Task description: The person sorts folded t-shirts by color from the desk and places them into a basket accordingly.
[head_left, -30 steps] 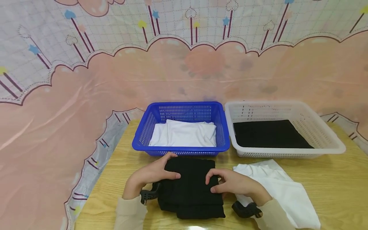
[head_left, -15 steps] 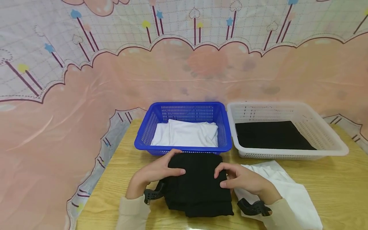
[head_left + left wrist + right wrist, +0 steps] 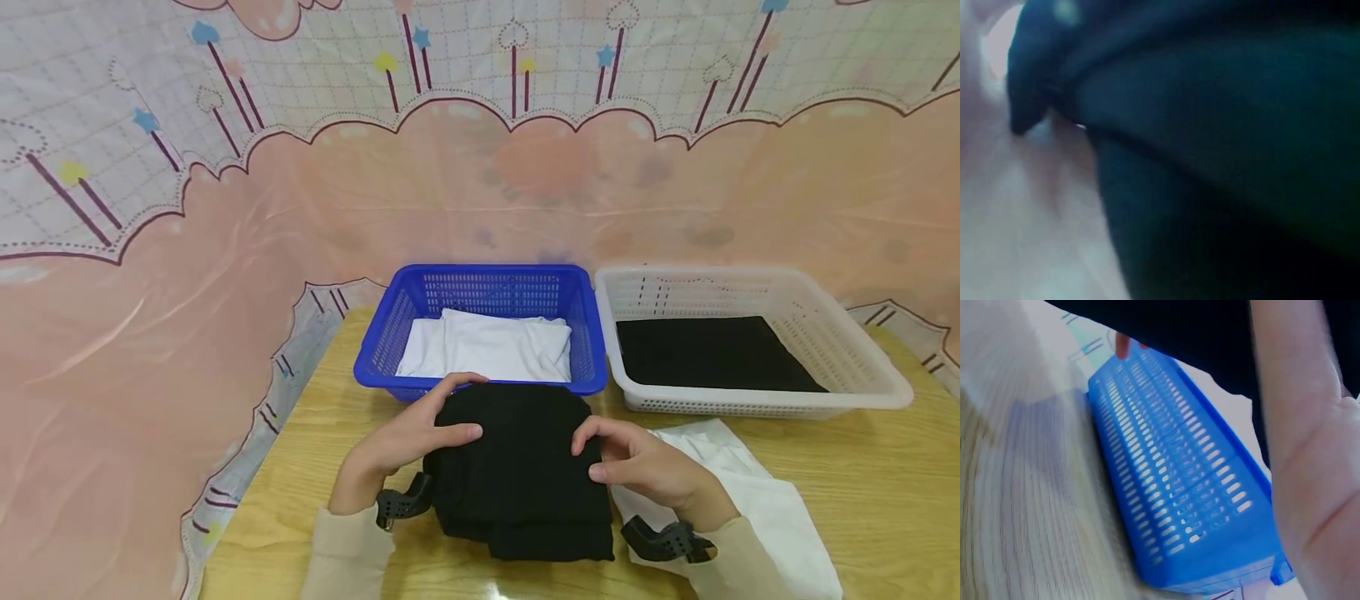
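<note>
In the head view, a folded black cloth (image 3: 525, 475) is held between both hands, its far edge in front of the blue basket's near rim. My left hand (image 3: 408, 442) grips its left side, thumb on top and fingers round the far corner. On the right side, my right hand (image 3: 648, 467) pinches the edge between thumb and fingers. The right wrist view has the black cloth (image 3: 1210, 337) raised above the table, with the blue basket (image 3: 1166, 469) beyond. Dark blurred fabric (image 3: 1229, 144) fills most of the left wrist view, hiding the left fingers.
Inside the blue basket (image 3: 367, 375) lies white folded cloth (image 3: 495, 346). The white basket (image 3: 757, 400) beside it contains a flat black cloth (image 3: 712, 354). A crumpled white cloth (image 3: 787, 517) lies on the wooden table (image 3: 285, 492), partly behind the right forearm. A patterned curtain hangs behind.
Both hands have carried the black cloth up and forward, slightly rightward in view, towards the blue basket. The head view has also shifted a little. The baskets' contents look the same.
</note>
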Demonstrator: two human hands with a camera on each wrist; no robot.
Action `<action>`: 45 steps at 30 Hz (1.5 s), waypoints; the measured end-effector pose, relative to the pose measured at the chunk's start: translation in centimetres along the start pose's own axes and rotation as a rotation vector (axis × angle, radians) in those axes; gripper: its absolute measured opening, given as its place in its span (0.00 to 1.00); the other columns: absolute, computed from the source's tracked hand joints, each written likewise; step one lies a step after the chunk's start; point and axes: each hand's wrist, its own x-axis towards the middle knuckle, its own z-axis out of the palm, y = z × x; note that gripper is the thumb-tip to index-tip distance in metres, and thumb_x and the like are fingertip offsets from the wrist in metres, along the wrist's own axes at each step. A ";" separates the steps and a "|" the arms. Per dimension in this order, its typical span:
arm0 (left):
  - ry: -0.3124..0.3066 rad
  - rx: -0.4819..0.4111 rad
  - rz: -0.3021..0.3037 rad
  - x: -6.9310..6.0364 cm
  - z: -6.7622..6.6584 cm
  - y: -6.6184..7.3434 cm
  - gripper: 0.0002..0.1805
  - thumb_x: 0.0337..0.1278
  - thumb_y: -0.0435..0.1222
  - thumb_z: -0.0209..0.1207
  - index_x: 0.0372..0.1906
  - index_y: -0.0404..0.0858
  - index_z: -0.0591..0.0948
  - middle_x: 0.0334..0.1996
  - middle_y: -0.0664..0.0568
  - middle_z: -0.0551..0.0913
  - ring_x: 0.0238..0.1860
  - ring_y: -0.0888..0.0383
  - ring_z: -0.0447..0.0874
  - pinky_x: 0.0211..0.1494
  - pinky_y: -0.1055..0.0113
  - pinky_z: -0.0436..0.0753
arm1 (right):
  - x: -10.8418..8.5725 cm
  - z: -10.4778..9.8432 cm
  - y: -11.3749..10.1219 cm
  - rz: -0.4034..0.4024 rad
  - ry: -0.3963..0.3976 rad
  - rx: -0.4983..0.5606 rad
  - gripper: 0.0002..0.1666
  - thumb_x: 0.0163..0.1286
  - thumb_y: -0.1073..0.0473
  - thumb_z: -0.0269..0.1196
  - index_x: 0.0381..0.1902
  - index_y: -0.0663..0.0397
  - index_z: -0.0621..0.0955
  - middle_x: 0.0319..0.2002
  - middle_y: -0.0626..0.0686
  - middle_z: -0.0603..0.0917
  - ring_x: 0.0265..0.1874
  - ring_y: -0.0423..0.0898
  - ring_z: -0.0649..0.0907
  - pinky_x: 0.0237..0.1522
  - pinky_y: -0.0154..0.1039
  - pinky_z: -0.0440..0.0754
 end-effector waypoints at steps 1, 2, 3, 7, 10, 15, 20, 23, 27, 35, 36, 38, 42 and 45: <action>-0.003 -0.032 0.026 0.1 -0.1 -0.2 0.31 0.56 0.37 0.56 0.64 0.47 0.57 0.52 0.50 0.70 0.53 0.55 0.69 0.56 0.59 0.67 | 0.1 0.0 -0.1 -0.020 -0.005 0.018 0.13 0.63 0.73 0.51 0.46 0.62 0.71 0.28 0.48 0.69 0.27 0.40 0.68 0.30 0.34 0.70; -0.009 -0.074 0.058 0.2 -0.2 -0.5 0.30 0.58 0.36 0.54 0.64 0.47 0.57 0.53 0.48 0.70 0.53 0.54 0.69 0.56 0.58 0.67 | 0.1 0.0 -0.2 -0.047 -0.017 0.048 0.14 0.63 0.74 0.49 0.46 0.63 0.70 0.33 0.50 0.69 0.31 0.41 0.70 0.34 0.33 0.71; -0.005 -0.104 0.082 0.4 -0.3 -0.8 0.30 0.58 0.36 0.53 0.64 0.48 0.57 0.54 0.48 0.69 0.54 0.53 0.68 0.56 0.59 0.67 | 0.2 0.0 -0.2 -0.075 -0.034 0.084 0.15 0.63 0.75 0.47 0.47 0.63 0.69 0.37 0.52 0.70 0.36 0.43 0.71 0.39 0.33 0.72; 0.016 -0.231 0.166 0.8 -0.5 -1.8 0.29 0.60 0.36 0.51 0.65 0.50 0.56 0.56 0.45 0.67 0.54 0.50 0.68 0.55 0.57 0.68 | 0.7 0.1 -0.5 -0.155 -0.121 0.269 0.20 0.64 0.78 0.39 0.53 0.64 0.63 0.51 0.60 0.66 0.53 0.51 0.69 0.53 0.43 0.69; 0.034 -0.331 0.213 0.9 -0.5 -1.8 0.30 0.61 0.36 0.50 0.66 0.48 0.54 0.56 0.42 0.65 0.54 0.47 0.68 0.53 0.55 0.71 | 0.9 0.4 -0.7 -0.152 -0.108 0.316 0.22 0.64 0.78 0.38 0.56 0.62 0.60 0.55 0.61 0.62 0.55 0.53 0.67 0.55 0.47 0.67; 0.045 -0.481 0.293 1.3 0.0 -1.2 0.33 0.59 0.34 0.51 0.67 0.47 0.51 0.58 0.39 0.61 0.56 0.45 0.66 0.50 0.53 0.73 | 0.7 0.8 -1.3 -0.112 0.015 0.307 0.24 0.64 0.77 0.38 0.57 0.57 0.60 0.62 0.54 0.37 0.60 0.49 0.45 0.60 0.49 0.47; 0.074 -0.548 0.334 2.1 0.4 -0.6 0.34 0.57 0.31 0.52 0.66 0.47 0.51 0.59 0.40 0.59 0.57 0.46 0.64 0.51 0.52 0.73 | 1.0 0.7 -1.6 -0.142 0.068 0.365 0.26 0.65 0.78 0.35 0.59 0.55 0.58 0.63 0.50 0.31 0.59 0.51 0.58 0.58 0.47 0.59; 0.120 -0.554 0.335 2.5 0.6 -0.2 0.34 0.57 0.31 0.53 0.66 0.48 0.52 0.58 0.40 0.60 0.56 0.46 0.66 0.50 0.52 0.73 | 1.2 0.5 -1.8 -0.179 0.076 0.410 0.28 0.65 0.78 0.34 0.61 0.56 0.57 0.62 0.51 0.44 0.52 0.49 0.68 0.51 0.44 0.70; 0.159 -0.578 0.379 3.3 0.7 0.4 0.33 0.57 0.32 0.51 0.66 0.48 0.53 0.59 0.40 0.60 0.57 0.46 0.65 0.52 0.53 0.72 | 1.3 -0.1 -2.4 -0.219 0.098 0.425 0.30 0.65 0.78 0.34 0.64 0.56 0.56 0.57 0.54 0.61 0.46 0.47 0.74 0.44 0.41 0.75; 0.312 -0.606 0.378 4.2 1.4 1.1 0.34 0.58 0.33 0.51 0.67 0.50 0.52 0.63 0.48 0.57 0.60 0.48 0.61 0.56 0.54 0.69 | 1.3 -1.1 -3.5 -0.228 0.129 0.348 0.31 0.66 0.78 0.34 0.67 0.57 0.54 0.60 0.57 0.61 0.53 0.49 0.71 0.48 0.42 0.74; 0.336 -0.604 0.367 4.3 1.5 1.2 0.34 0.58 0.33 0.52 0.67 0.51 0.53 0.63 0.49 0.58 0.60 0.49 0.61 0.56 0.55 0.68 | 1.3 -1.2 -3.8 -0.206 0.159 0.309 0.31 0.67 0.77 0.35 0.67 0.57 0.55 0.60 0.57 0.61 0.54 0.48 0.71 0.49 0.42 0.74; 0.365 -0.601 0.355 4.4 1.6 1.3 0.33 0.58 0.33 0.53 0.66 0.51 0.55 0.62 0.49 0.59 0.61 0.50 0.61 0.57 0.56 0.68 | 1.3 -1.2 -4.4 -0.144 0.236 0.219 0.29 0.68 0.74 0.38 0.66 0.56 0.57 0.62 0.57 0.59 0.55 0.48 0.70 0.49 0.40 0.73; 0.365 -0.615 0.371 4.7 1.9 1.3 0.31 0.58 0.32 0.52 0.66 0.48 0.57 0.62 0.48 0.60 0.61 0.49 0.61 0.58 0.56 0.67 | 1.5 -1.2 -5.5 -0.019 0.348 0.032 0.27 0.69 0.67 0.46 0.65 0.52 0.61 0.65 0.55 0.56 0.56 0.47 0.69 0.46 0.38 0.75; 0.367 -0.622 0.392 4.9 2.3 1.3 0.31 0.58 0.31 0.52 0.66 0.45 0.58 0.62 0.47 0.61 0.61 0.50 0.62 0.57 0.58 0.67 | 1.6 -1.2 -5.9 0.024 0.373 -0.077 0.28 0.68 0.64 0.50 0.65 0.50 0.62 0.67 0.51 0.52 0.58 0.44 0.66 0.46 0.35 0.74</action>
